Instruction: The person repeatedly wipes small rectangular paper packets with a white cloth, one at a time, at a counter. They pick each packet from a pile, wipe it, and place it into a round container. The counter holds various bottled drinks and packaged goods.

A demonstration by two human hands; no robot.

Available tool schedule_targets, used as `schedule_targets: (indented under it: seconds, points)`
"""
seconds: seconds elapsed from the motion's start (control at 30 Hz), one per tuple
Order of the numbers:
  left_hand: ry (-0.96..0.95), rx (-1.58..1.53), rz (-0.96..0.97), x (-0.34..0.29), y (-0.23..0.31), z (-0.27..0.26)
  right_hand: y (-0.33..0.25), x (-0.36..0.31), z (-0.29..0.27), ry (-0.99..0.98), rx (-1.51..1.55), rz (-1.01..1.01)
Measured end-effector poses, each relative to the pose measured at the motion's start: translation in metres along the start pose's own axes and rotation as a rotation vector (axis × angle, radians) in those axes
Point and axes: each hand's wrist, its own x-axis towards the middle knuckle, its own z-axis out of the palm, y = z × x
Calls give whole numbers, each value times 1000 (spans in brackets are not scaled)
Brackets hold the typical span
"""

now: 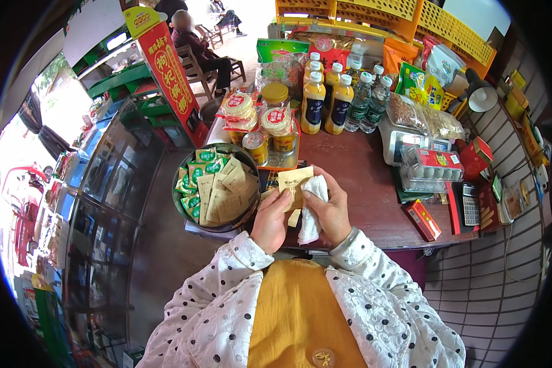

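Close in front of me, over the near edge of the table, my left hand [270, 224] pinches a small tan paper packet [295, 182] by its lower left part. My right hand [332, 208] is closed on a folded white cloth [311, 214], which hangs down below the fingers. The cloth touches the packet's right side, and some of my right fingers are hidden behind the two. Just left of my hands stands a round dark basket [183, 216] with several similar tan packets [234, 197] and green-and-white sachets [192, 173] in it.
The dark red table [349, 178] holds yellow-drink bottles [313, 104], water bottles [360, 101], jars and round packaged cakes [239, 109] at the back. To the right are an egg carton [432, 165], a red box [423, 221] and a calculator [470, 203]. A person [202, 55] sits beyond.
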Motion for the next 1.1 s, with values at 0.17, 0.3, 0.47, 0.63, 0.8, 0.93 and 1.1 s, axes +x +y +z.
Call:
schedule_targets:
  seconds: [0.17,0.3,0.47,0.63,0.8,0.93,1.1]
  points:
    - [155,421,259,-7,4,0,-3,5,-9,149,-193,-99]
    - [94,381,161,-15,12,20,-1,1,-6,124,-471,-307]
    - [38,152,141,-11,8,28,-3,-9,0,-141,-681,-464]
    - [169,77,142,2,9,18,-3,-10,-2,-175,-558,-379]
    - [228,261,180,5,4,6,-15,-9,-6,-68,-439,-336]
    - [172,541,272,5,-10,0,-31,3,-7,-90,-629,-554]
    - [-28,835,313,-8,-10,9,-16,3,-7,-102,-672,-507]
